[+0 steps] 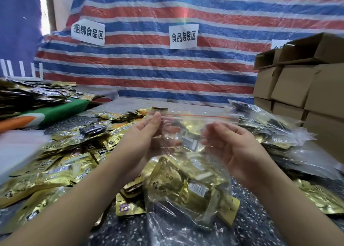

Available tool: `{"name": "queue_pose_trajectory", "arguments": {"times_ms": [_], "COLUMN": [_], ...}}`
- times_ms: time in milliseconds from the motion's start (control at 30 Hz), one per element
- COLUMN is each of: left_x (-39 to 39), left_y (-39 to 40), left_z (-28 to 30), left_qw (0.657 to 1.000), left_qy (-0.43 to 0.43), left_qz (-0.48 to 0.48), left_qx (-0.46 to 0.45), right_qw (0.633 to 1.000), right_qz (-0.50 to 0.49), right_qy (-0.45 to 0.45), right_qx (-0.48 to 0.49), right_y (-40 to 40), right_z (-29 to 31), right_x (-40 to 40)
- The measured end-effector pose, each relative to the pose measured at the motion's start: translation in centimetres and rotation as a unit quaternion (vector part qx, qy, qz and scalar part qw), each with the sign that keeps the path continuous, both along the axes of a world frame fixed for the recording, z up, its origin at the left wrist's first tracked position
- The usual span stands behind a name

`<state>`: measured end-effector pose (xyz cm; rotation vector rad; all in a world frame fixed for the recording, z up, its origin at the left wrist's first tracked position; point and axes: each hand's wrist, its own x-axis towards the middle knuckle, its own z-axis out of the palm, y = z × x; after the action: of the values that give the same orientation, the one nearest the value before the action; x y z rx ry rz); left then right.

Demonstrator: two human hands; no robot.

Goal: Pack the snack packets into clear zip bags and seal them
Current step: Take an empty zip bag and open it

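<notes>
A clear zip bag (188,164) with a red zip strip along its top stands between my hands, holding several gold snack packets (178,186) in its lower half. My left hand (147,136) holds the bag's left side, thumb up by the zip strip and fingers curled behind the plastic. My right hand (229,145) grips the right side, palm toward me, fingers curled onto the film. Whether the zip is closed cannot be told. Loose gold packets (55,164) cover the table to the left.
Stacked cardboard boxes (297,85) rise at the right. Filled clear bags (275,134) lie in a heap right of my hands. A green and orange box (55,113) under a pile of packets sits at the left. A striped tarp (167,69) with paper signs hangs behind.
</notes>
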<state>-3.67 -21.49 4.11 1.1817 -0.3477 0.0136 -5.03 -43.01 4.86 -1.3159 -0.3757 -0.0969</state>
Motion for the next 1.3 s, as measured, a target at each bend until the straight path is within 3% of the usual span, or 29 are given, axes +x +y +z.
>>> {"name": "queue_pose_trajectory", "arguments": {"times_ms": [400, 633, 767, 867, 900, 1033, 1167, 1300], "left_x": [0.2, 1.3, 1.3, 1.0, 0.9, 0.6, 0.4, 0.4], "left_y": [0.3, 0.4, 0.3, 0.0, 0.0, 0.0, 0.1, 0.2], "left_z": [0.0, -1.0, -1.2, -1.2, -1.3, -1.2, -0.9, -1.0], "left_qw": [0.994, 0.993, 0.992, 0.988, 0.986, 0.984, 0.985, 0.986], "left_qy": [0.074, 0.037, 0.041, 0.046, 0.048, 0.045, 0.036, 0.029], "left_qz": [-0.074, 0.049, 0.041, 0.01, 0.003, 0.003, 0.004, 0.004], "left_qx": [-0.027, 0.097, 0.109, 0.145, 0.16, 0.175, 0.166, 0.163], "right_qw": [0.991, 0.983, 0.967, 0.893, 0.871, 0.861, 0.773, 0.725], "right_qz": [0.031, -0.057, -0.169, -0.247, -0.245, -0.186, -0.157, -0.146], "right_qy": [0.119, 0.174, 0.164, 0.059, 0.043, 0.067, 0.095, 0.081], "right_qx": [0.047, 0.035, -0.097, -0.373, -0.424, -0.468, -0.607, -0.668], "right_y": [0.1, -1.3, -1.9, -2.2, -1.9, 0.3, 1.2, 1.0], "right_z": [-0.2, -2.6, -4.0, -5.1, -5.1, -4.7, -4.9, -4.8], "right_x": [0.4, 2.7, 3.5, 3.4, 3.4, 3.3, 3.7, 4.2]}}
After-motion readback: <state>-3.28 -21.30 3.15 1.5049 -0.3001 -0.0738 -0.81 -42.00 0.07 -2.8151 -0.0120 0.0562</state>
